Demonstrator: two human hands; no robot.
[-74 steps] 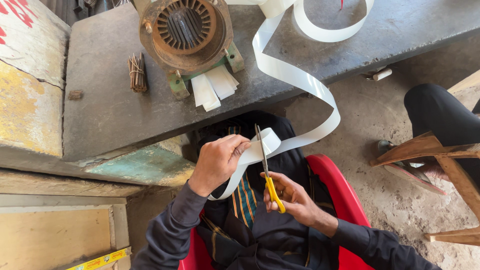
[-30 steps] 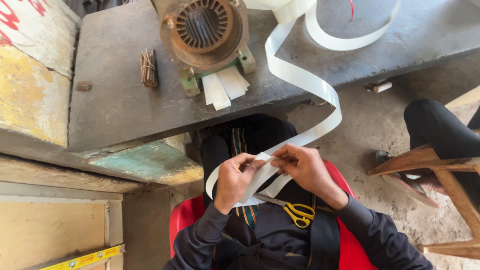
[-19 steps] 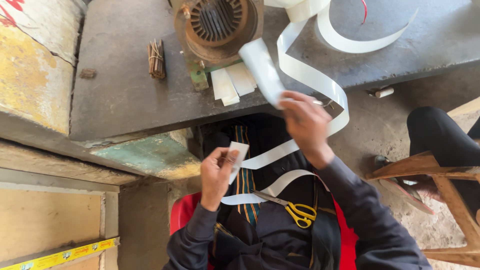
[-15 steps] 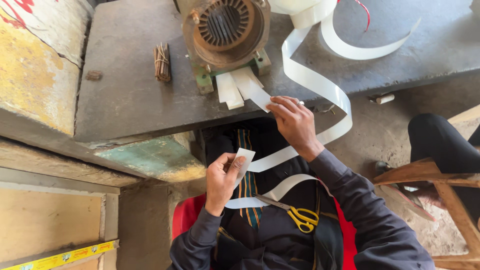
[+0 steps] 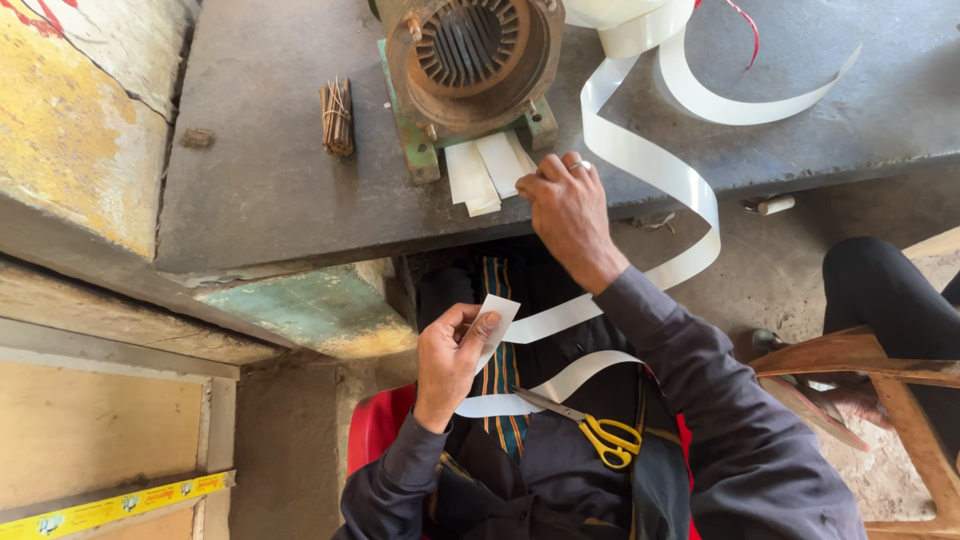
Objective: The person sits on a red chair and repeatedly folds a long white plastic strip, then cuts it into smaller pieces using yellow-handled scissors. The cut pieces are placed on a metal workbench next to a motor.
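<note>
- My left hand is closed in a pinch on the end of the white strip, just above my lap.
- My right hand reaches to the bench, fingers half curled, touching the cut white pieces below the rusty motor housing.
- Yellow-handled scissors lie on my lap, beside the strip.

Single head-worn view, looking steeply down from above the seated person; close over both hands and lap, workbench edge ahead
</note>
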